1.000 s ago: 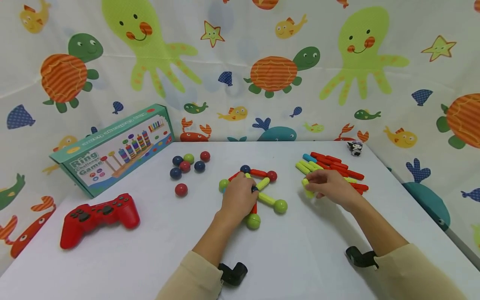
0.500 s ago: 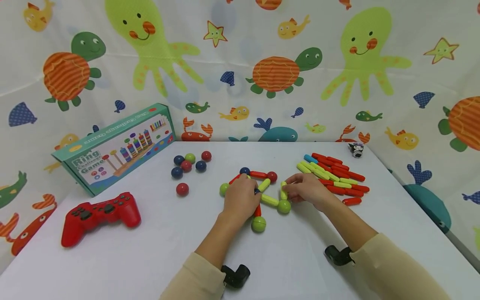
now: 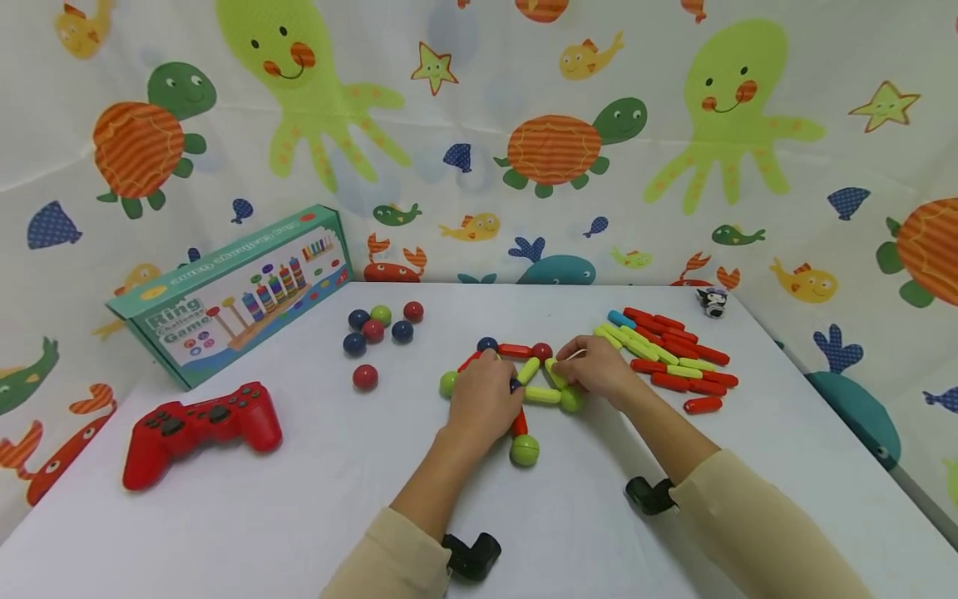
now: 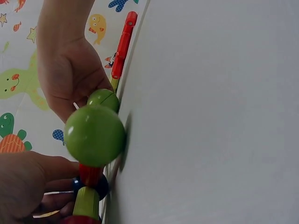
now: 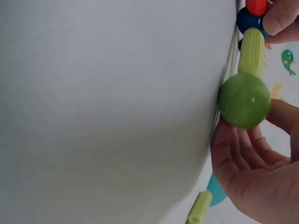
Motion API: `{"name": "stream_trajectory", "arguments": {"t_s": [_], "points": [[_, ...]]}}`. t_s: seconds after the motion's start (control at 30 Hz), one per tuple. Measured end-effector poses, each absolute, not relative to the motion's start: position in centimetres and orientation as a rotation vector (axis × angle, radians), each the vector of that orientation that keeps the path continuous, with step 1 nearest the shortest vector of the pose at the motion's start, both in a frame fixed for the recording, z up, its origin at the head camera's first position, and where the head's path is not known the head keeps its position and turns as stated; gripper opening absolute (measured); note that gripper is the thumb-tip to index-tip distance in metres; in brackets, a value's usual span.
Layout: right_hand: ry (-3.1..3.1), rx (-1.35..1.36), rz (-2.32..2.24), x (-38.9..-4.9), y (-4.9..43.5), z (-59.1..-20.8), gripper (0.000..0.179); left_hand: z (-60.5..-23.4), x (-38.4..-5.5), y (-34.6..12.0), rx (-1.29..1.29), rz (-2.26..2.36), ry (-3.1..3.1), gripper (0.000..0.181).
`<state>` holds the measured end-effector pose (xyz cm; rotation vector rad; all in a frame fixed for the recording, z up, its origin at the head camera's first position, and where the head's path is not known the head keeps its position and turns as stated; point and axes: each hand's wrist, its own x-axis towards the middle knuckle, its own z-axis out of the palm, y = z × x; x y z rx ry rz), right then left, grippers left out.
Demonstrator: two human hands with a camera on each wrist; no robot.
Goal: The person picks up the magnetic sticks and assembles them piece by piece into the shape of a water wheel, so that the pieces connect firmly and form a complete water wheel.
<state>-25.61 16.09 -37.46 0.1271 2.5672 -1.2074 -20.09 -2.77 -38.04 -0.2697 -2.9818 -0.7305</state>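
Observation:
A stick-and-ball figure of red and yellow-green rods lies mid-table. My left hand [image 3: 485, 399] grips its central dark blue ball [image 3: 516, 385], with the thumb on that ball [image 5: 249, 19] in the right wrist view. My right hand [image 3: 597, 370] pinches a yellow-green rod [image 3: 555, 373] that spans from a green ball [image 3: 572, 399] toward a red ball [image 3: 542, 353]. Another yellow-green rod [image 3: 542, 395] links the green ball to the centre. Nearest me, a red rod [image 3: 520, 423] ends in a second green ball [image 3: 525, 451]. The left hand hides part of the figure.
Loose red, yellow-green and blue rods [image 3: 677, 341] lie to the right. Several loose balls [image 3: 372, 331] sit at the back left. A red game controller [image 3: 202, 434] and a ring game box [image 3: 232, 295] stand left, a small figurine [image 3: 713, 301] at the back right.
My right hand has carried the yellow-green rod left from the rod pile to the figure, where it now meets the green ball and swings toward the red ball. My left hand keeps its hold.

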Motion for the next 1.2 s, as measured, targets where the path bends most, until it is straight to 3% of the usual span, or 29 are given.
{"name": "stream_trajectory", "arguments": {"t_s": [0.3,0.57,0.87,1.2], "points": [[2.569,0.091,-1.213,-25.8,16.9,-38.1,0.029,-38.4,-19.6,-2.3,-0.355,-0.744,-2.989,0.030],[2.639,-0.143,-1.166,-25.4,18.7,-37.8,0.034,-38.7,-20.0,-2.5,-0.427,-0.680,-2.986,0.028],[2.708,-0.454,-1.050,-23.7,24.8,-35.2,0.031,-38.6,-20.9,-2.6,-0.399,-0.570,-2.992,0.030],[2.778,-0.366,-0.623,-22.0,32.2,-33.8,0.032,-38.7,-21.5,-3.3,-0.273,-0.608,-2.942,0.029]]}}
